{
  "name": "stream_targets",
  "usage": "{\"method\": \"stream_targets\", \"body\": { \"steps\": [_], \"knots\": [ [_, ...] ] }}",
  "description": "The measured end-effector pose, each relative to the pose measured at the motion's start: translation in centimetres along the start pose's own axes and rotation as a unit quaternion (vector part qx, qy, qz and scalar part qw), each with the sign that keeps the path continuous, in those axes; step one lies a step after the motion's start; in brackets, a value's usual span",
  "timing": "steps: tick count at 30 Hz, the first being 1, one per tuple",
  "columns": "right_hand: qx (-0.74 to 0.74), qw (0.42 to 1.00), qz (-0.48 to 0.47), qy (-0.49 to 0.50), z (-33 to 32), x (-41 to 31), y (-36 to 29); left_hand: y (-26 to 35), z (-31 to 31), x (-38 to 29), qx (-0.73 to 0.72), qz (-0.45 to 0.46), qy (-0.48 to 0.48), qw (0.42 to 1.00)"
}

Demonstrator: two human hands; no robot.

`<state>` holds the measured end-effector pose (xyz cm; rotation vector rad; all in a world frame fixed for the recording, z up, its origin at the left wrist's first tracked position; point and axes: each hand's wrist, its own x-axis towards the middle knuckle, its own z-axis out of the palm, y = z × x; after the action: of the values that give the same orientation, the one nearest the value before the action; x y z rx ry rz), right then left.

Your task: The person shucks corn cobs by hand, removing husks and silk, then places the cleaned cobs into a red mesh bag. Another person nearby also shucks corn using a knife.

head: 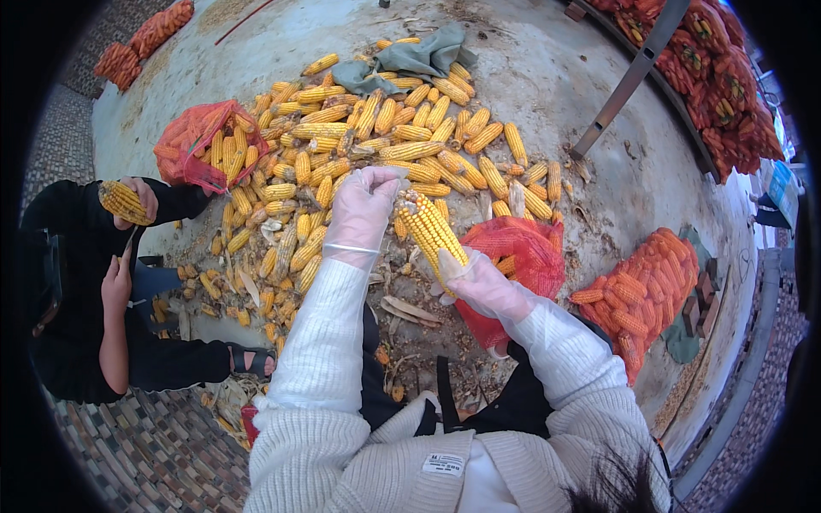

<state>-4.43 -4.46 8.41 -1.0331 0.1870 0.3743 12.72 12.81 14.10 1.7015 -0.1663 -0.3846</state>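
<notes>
A yellow corn cob (431,234) lies slanted in my right hand (484,282), which wears a clear plastic glove and grips its lower end. My left hand (367,208), gloved the same way, is at the cob's upper tip with thumb and fingers pinched together; whether it holds a bit of matter or touches the tip, I cannot tell. Beyond both hands spreads a pile of husked corn cobs (327,131). Just beside my right hand stands an open red mesh bag (535,256) with some cobs in it.
At the left a person (70,276) holds a cob (122,202) near another open mesh bag (186,141). A filled mesh bag (641,292) lies at the right. A grey-green cloth (426,54) covers part of the pile. A metal post (625,83) and stacked full bags (725,83) stand upper right.
</notes>
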Motion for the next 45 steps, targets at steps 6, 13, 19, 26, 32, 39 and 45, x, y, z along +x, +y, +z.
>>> {"method": "stream_targets", "body": {
  "steps": [6, 13, 19, 26, 32, 39, 45],
  "knots": [
    [0.046, 0.999, 0.002, -0.001, 0.6, -0.3, -1.1, -0.2, -0.5, 0.0, -0.046, 0.006, -0.063, 0.997],
    [0.08, 0.989, 0.125, 0.001, 0.5, -1.9, -3.5, 0.7, -0.8, -0.3, -0.119, -0.087, -0.162, 0.976],
    [0.161, 0.969, 0.182, -0.035, -0.9, -1.8, -3.0, 0.5, -1.4, 0.1, -0.135, -0.091, -0.184, 0.969],
    [0.072, 0.984, 0.16, -0.011, 0.5, -1.8, -4.1, -1.5, -1.2, -0.1, -0.039, -0.056, -0.136, 0.988],
    [-0.029, 0.999, 0.038, -0.021, 0.2, -1.1, -3.7, 0.0, -2.0, 0.5, -0.056, -0.131, -0.072, 0.987],
    [-0.104, 0.993, 0.04, 0.051, 0.6, -0.2, -3.1, 0.8, -1.9, -0.3, 0.002, -0.033, -0.027, 0.999],
    [-0.143, 0.988, -0.034, 0.054, 2.4, 1.2, -3.0, -0.5, -2.0, -0.3, -0.004, -0.095, -0.162, 0.982]
  ]
}}
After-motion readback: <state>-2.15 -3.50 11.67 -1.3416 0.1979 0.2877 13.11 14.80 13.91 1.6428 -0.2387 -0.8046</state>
